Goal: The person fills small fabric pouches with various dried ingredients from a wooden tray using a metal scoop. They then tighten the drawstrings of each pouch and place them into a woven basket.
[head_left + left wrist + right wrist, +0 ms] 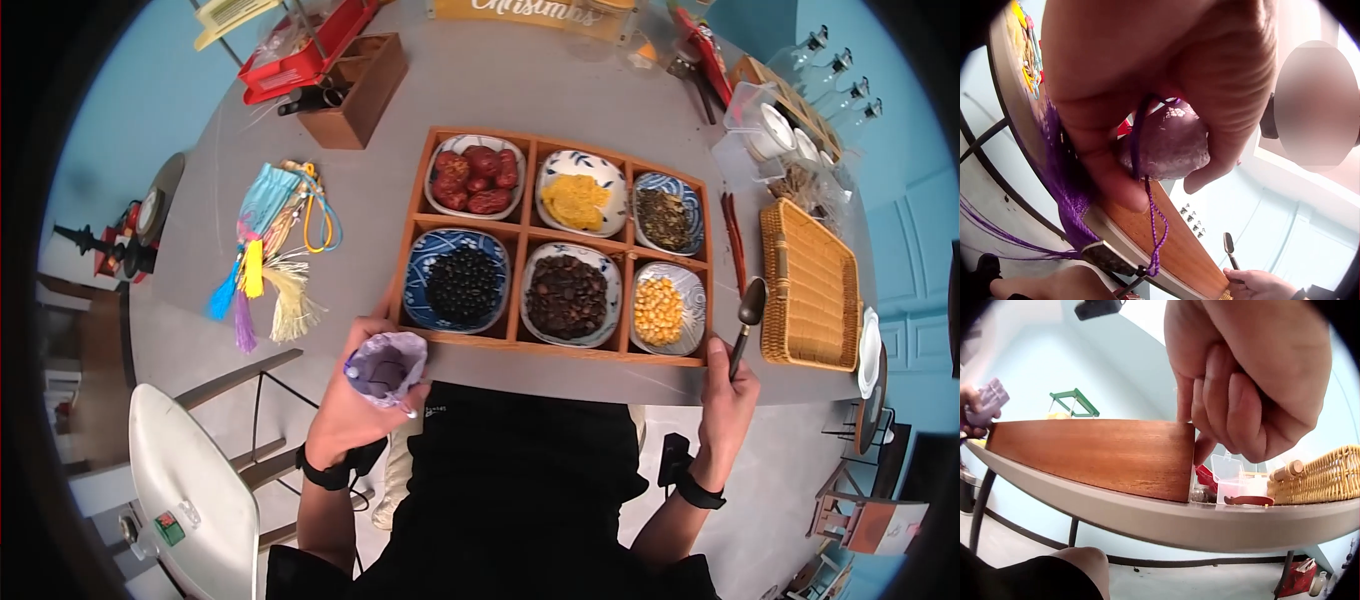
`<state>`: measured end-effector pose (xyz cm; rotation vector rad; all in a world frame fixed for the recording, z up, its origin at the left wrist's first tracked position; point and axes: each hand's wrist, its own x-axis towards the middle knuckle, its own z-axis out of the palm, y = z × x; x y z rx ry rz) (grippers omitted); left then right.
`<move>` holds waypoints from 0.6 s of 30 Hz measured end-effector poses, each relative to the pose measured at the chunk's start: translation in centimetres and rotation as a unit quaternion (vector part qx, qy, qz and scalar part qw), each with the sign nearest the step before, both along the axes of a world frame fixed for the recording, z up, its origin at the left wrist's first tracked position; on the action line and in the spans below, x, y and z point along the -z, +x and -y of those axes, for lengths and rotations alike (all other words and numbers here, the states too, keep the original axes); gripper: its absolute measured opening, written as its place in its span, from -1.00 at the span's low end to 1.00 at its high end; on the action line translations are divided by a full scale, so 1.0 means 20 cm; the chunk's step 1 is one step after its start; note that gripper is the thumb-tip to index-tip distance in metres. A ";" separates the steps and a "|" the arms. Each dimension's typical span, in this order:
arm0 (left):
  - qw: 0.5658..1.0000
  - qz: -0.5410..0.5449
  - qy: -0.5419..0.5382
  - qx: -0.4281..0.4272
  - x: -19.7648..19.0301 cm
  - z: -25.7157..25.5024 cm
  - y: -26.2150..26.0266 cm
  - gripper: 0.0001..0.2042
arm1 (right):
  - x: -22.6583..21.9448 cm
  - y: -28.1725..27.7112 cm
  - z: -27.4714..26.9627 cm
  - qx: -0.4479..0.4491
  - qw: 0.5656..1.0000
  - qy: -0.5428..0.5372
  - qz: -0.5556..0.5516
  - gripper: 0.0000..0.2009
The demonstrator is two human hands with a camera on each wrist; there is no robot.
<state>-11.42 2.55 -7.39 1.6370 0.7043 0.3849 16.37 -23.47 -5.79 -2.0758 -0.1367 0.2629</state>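
My left hand (345, 415) grips a small purple drawstring pouch (385, 368), its mouth facing up, at the front left corner of a wooden compartment tray (520, 270). A purple cord and a tassel (1071, 194) dangle from that hand in the left wrist view. My right hand (728, 400) holds a dark spoon (752, 300) upright by its handle, fingers right at the tray's front right corner. Dishes in the tray hold red dates (478, 180), yellow flakes (577, 202), dried leaves (664, 220), black beans (462, 285), dark dried pieces (566, 298) and corn kernels (658, 310).
Tasselled pouches (265, 240) lie on the table to the left, with a brown wooden box (365, 95) behind them. At the right are a wicker basket (812, 285), a clear plastic box (750, 110) and glass bottles (830, 75). A white chair (190, 490) stands front left.
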 end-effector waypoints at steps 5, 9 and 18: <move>0.997 0.034 0.015 0.069 0.00 0.06 -0.01 -0.44 | 0.01 0.06 0.05 0.008 1.000 -0.017 0.018 -0.64; 0.995 0.090 -0.036 0.038 0.00 0.02 -0.09 -0.49 | -0.11 0.04 0.09 0.036 0.999 -0.006 0.012 -0.69; 0.993 0.114 0.040 -0.009 -0.09 -0.01 -0.14 -0.44 | -0.38 -0.14 -0.06 -0.143 0.965 0.110 0.192 -0.76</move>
